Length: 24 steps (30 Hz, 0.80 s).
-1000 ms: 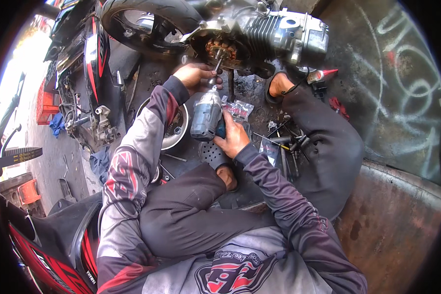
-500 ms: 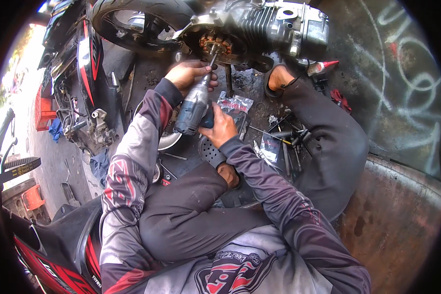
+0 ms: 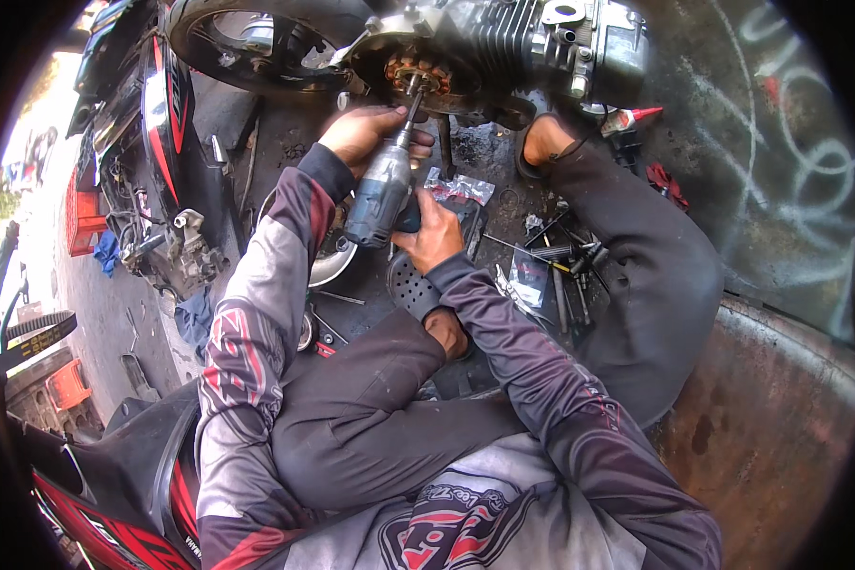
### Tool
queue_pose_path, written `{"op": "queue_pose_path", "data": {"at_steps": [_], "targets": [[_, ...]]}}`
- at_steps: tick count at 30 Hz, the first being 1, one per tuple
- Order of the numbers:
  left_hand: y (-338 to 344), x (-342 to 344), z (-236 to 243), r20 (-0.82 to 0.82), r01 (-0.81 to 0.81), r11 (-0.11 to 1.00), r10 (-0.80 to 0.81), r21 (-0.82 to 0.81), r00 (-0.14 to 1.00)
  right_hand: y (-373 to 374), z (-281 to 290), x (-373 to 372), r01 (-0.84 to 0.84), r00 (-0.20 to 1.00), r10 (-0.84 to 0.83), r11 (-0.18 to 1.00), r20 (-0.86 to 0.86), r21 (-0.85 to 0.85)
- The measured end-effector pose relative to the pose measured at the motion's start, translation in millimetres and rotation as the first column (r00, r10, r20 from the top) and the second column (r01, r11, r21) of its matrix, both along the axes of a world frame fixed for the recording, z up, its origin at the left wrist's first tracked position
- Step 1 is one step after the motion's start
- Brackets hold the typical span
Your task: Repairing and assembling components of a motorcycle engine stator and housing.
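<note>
A cordless impact driver (image 3: 378, 201) with a blue-black body and grey nose points away from me, tilted upward in view. My right hand (image 3: 435, 233) wraps its handle. My left hand (image 3: 359, 135) curls round the nose end, the thumb alongside the long bit (image 3: 413, 116). The bit's tip meets the middle of the copper-wound stator (image 3: 431, 76), in the open side of a motorcycle engine (image 3: 503, 43). The left fingers are partly hidden behind the driver, so their exact grip does not show.
A wheel (image 3: 204, 57) stands at the far left beside red-black motorcycle bodywork (image 3: 166, 123). Loose hand tools (image 3: 565, 275) and a plastic packet (image 3: 528, 271) lie right of my hands. A red-tipped tube (image 3: 629, 119) rests beyond my right foot. A rusty metal surface (image 3: 741, 408) borders the near right.
The view has shifted slightly. My left hand and the driver's nose sit a little differently around the bit, whose tip remains at the stator's centre. Both hands keep their hold.
</note>
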State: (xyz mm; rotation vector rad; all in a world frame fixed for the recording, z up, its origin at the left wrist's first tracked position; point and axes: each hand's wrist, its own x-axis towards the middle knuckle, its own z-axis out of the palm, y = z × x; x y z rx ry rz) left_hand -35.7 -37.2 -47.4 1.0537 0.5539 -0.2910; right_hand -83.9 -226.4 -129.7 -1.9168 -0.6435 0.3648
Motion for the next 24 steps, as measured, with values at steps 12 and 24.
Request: {"op": "queue_pose_path", "data": {"at_steps": [12, 24], "targets": [[8, 1, -12, 0.039, 0.081, 0.996, -0.082, 0.027, 0.996, -1, 1, 7, -0.033, 0.999, 0.034, 0.999, 0.027, -0.017], [25, -14, 0, 0.108, 0.096, 0.995, -0.093, -0.025, 0.99, 9, 10, 9, -0.103, 0.993, 0.103, 0.995, 0.051, 0.005]]}}
